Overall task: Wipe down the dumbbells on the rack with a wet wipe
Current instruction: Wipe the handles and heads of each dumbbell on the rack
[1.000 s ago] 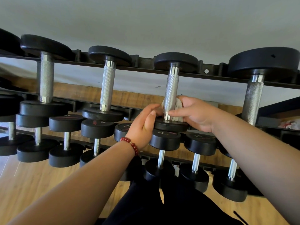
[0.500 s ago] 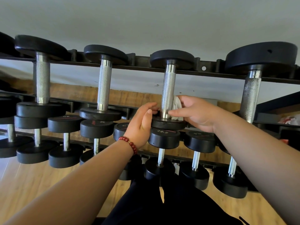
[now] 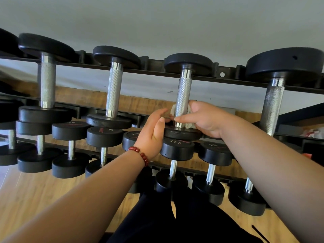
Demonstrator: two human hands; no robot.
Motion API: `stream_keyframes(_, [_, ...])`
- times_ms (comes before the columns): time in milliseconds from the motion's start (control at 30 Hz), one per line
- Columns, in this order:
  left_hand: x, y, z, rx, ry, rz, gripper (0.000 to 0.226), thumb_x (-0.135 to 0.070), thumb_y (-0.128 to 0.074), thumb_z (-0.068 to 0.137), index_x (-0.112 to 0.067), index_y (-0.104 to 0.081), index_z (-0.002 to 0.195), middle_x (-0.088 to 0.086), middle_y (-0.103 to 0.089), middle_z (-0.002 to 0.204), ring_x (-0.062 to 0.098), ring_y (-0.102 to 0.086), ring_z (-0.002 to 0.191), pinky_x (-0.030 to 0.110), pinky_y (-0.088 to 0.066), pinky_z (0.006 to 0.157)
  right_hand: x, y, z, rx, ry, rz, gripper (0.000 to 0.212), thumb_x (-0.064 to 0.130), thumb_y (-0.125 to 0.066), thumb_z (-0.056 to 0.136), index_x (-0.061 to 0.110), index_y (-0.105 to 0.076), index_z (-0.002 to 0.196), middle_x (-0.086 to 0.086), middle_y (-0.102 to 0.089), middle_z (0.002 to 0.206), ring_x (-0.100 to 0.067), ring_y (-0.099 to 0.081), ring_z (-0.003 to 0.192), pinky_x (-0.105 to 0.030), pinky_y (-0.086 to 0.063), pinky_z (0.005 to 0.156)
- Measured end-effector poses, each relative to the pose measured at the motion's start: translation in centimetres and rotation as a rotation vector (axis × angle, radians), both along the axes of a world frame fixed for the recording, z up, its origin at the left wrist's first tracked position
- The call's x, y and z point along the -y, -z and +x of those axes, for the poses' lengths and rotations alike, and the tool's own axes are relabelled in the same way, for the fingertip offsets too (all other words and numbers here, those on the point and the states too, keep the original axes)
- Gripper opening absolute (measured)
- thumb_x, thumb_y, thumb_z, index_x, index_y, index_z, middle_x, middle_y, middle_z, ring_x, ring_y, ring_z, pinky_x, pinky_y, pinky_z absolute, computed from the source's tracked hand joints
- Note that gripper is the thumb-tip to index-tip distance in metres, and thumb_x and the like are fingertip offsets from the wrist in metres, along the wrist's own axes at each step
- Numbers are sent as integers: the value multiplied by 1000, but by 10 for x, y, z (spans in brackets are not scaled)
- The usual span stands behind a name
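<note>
Rack (image 3: 154, 66): black steel, tiered, set against a pale wall (image 3: 157, 20); the top tier carries four dumbbells in view, with black round heads and knurled chrome handles, each lying from the front rail to the back rail

Dumbbell (image 3: 184, 92): top tier, third from the left in view, toward the rack's right end; far head at the back rail, near head at the front rail

Wipe (image 3: 190, 125): white, crumpled, wrapped about the low end of that dumbbell's handle, just above the near head; shows on both sides of the bar

Right hand (image 3: 208, 120): fingers curled round wipe and handle; forefinger laid across the front of the bar

Left hand (image 3: 151, 134): fingers straight and together, tips at the left edge of the near head, just beside the wipe, holding nothing; whether the thumb touches the bar cannot be told

Bracelet (image 3: 140, 155): red beads, on the left wrist

22.5 dumbbell (image 3: 177, 149): middle tier, directly under the near head; pale figures "22.5" with a red mark beside them; neighbouring heads bear pale numbers and red logos, turned about and too small to read; the left hand covers part of one

Lowest tier: smaller dumbbells with thin chrome handles; both forearms cross in front of the lower tiers

Floor (image 3: 35, 199): wood; dark trousers (image 3: 166, 221) at bottom centre
</note>
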State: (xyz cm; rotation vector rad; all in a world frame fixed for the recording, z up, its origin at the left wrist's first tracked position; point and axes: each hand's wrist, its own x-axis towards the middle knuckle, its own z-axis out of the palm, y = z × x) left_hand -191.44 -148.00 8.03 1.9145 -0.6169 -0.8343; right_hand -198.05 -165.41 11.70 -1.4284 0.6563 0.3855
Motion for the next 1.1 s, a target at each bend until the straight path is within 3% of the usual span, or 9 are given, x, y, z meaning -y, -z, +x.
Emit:
stream_keyframes(133, [0, -1, 1, 28, 16, 22, 59, -45, -23, 94, -23, -36, 146, 0, -54, 131, -25, -45, 106, -5, -32, 82, -1, -1, -9, -1, -6, -66, 30, 11, -69, 88, 20, -61, 115, -3, -70, 110, -16, -66, 102, -32, -52, 93])
stream_keyframes(233, [0, 0, 1, 41, 20, 35, 57, -45, -23, 94, -24, -37, 146, 0, -54, 132, -21, -46, 109, -5, -31, 84, -1, -4, -18, 25, -17, -154, 24, 15, -69, 88, 27, -60, 107, -2, -69, 108, -17, -65, 102, -38, -51, 95])
stream_keyframes(433, [0, -1, 0, 47, 17, 31, 58, -44, -23, 95, -21, -40, 145, -2, -55, 129, -24, -46, 107, -6, -32, 81, -11, -2, 0, 8, 4, -273, 55, 29, -67, 91, 19, -45, 140, 1, -57, 129, -17, -53, 117, -31, -43, 97])
stream_keyframes(633, [-2, 1, 2, 51, 21, 33, 55, -48, -22, 96, -28, -42, 143, -9, -52, 133, -7, -49, 118, 1, -36, 89, -15, -2, -23, 59, -5, -429, 33, 26, -59, 96, 24, -55, 128, 6, -64, 109, -12, -60, 100, -27, -48, 80])
stream_keyframes(767, [-2, -2, 0, 73, 21, 54, 54, -47, -22, 96, -27, -44, 141, -9, -52, 134, -4, -50, 118, 2, -36, 88, -17, -7, -34, 106, -41, -572, 35, 25, -51, 100, 22, -49, 135, 10, -57, 110, -10, -55, 100, -8, -38, 69])
stream_keyframes(833, [0, -8, -1, 86, 18, 76, 47, -42, -24, 101, -25, -46, 139, -4, -53, 134, 1, -50, 119, 13, -39, 97, -20, -10, -41, 130, -34, -636, 43, 23, -48, 102, 22, -41, 145, 13, -48, 112, -3, -47, 100, 1, -36, 66])
stream_keyframes(933, [4, -21, -5, 210, 26, 124, 39, -26, -31, 105, -18, -48, 138, 2, -51, 138, 11, -45, 128, 30, -35, 111, -25, -14, -52, 204, -86, -753, 49, 16, -45, 102, 23, -34, 149, 9, -51, 123, -4, -48, 108, 1, -36, 81])
stream_keyframes(1000, [5, -29, -11, 354, 69, 122, 38, -22, -35, 104, -14, -49, 138, 3, -50, 140, 10, -38, 132, 23, -28, 112, -24, -14, -59, 274, -161, -880, 52, 8, -45, 100, 21, -35, 150, 3, -44, 148, -12, -43, 131, -18, -34, 107])
stream_keyframes(1100, [7, -39, -22, 562, 146, 77, 41, -27, -36, 101, -10, -53, 135, 4, -53, 135, 3, -36, 124, 17, -23, 106, -20, -10, -72, 322, -234, -1097, 58, -1, -51, 95, 18, -38, 148, -4, -33, 156, -23, -32, 142, -32, -28, 112])
